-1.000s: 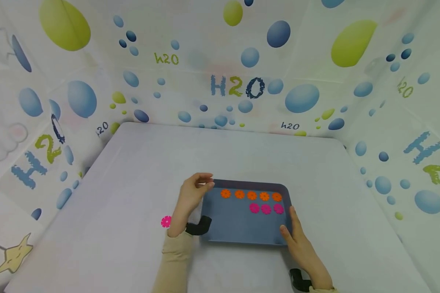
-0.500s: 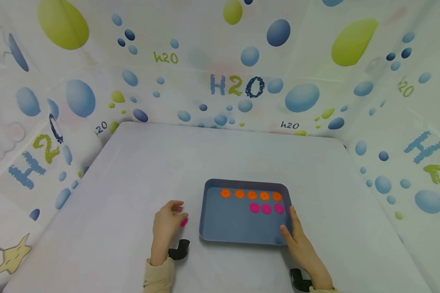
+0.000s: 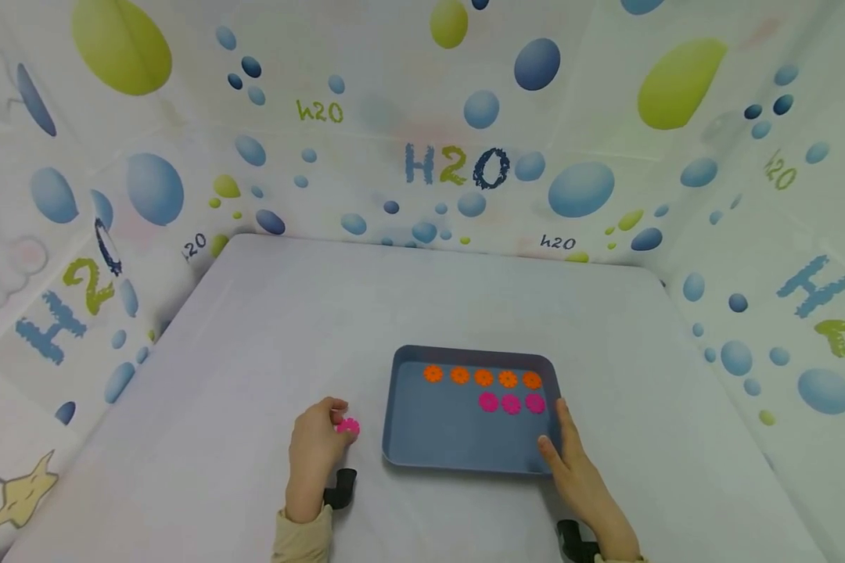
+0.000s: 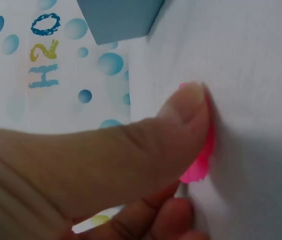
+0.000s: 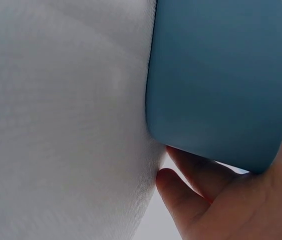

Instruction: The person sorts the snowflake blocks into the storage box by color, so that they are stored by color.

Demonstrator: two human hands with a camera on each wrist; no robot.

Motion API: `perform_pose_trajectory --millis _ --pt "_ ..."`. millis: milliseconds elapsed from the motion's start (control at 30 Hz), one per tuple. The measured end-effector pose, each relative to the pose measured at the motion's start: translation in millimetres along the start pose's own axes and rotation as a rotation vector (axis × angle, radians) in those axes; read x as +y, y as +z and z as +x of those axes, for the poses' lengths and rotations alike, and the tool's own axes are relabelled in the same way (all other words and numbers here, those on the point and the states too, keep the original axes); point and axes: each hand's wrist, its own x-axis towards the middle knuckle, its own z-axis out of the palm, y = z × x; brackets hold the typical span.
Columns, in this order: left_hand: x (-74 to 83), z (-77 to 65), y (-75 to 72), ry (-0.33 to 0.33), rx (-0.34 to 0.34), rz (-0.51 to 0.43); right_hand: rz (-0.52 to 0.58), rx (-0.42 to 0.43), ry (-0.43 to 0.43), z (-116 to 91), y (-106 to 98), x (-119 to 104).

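My left hand (image 3: 315, 450) is left of the blue-grey tray (image 3: 436, 450), pinching a pink flower-shaped disc (image 3: 350, 427) between thumb and fingers. Close up in the left wrist view, the thumb covers most of the pink disc (image 4: 198, 170), close over the white cloth. At the tray's right side my right hand (image 3: 583, 477) holds the edge, thumb over the rim and fingers along the outer wall. Inside the tray, a row of several orange flower-shaped discs (image 3: 483, 378) lies along the far side. Three pink ones (image 3: 511, 404) form a shorter row below, at the right.
A white cloth (image 3: 310, 313) covers the table under the tray. Printed curtains (image 3: 366, 156) with blue and green spots stand around its back and sides. Black camera mounts (image 3: 342, 489) sit on both wrists.
The left hand has moved from the tray's far left corner leftward and nearer, and has taken hold of the pink disc, which has shifted right. The right hand stays on the tray.
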Motion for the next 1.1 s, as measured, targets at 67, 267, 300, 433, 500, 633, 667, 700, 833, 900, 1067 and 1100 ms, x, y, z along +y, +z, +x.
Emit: perform_pose_trajectory --millis 67,267,300,433,500,633,667,700,833,900,1067,1100 --pt "0.8 0.6 -1.4 -0.021 -0.013 0.027 -0.001 0.002 -0.001 0 0 0" --pt "2.9 -0.9 -8.3 -0.085 -0.052 0.104 0.005 -0.006 0.005 -1 0 1" --pt "2.8 -1.1 -9.4 -0.092 -0.057 0.114 0.005 -0.006 0.005 -1 0 1" --pt "2.7 -0.8 -13.0 -0.107 -0.077 0.126 0.007 -0.002 0.006 0 0 2" --pt "2.0 1.0 -13.4 -0.113 -0.079 0.120 0.005 -0.002 0.005 0 0 2" --pt "5.2 6.9 -14.4 -0.118 -0.057 0.079 0.002 -0.002 0.005 0 0 2" --pt "7.7 8.4 -15.0 -0.110 -0.047 0.063 0.001 -0.001 0.006 0 0 2" --pt "11.0 10.1 -15.6 -0.102 -0.038 0.042 0.000 -0.001 0.007 1 0 2" --pt "27.3 17.6 -15.0 -0.046 0.023 -0.070 -0.001 -0.001 0.010 1 0 1" --pt "36.6 21.9 -11.2 -0.009 0.047 -0.128 -0.003 -0.002 0.013 0 0 1" --pt "59.8 31.5 5.9 0.103 0.018 -0.252 0.002 -0.006 0.019 -1 0 1" --pt "64.1 33.0 9.6 0.124 -0.002 -0.275 0.004 -0.007 0.021 -1 0 1"
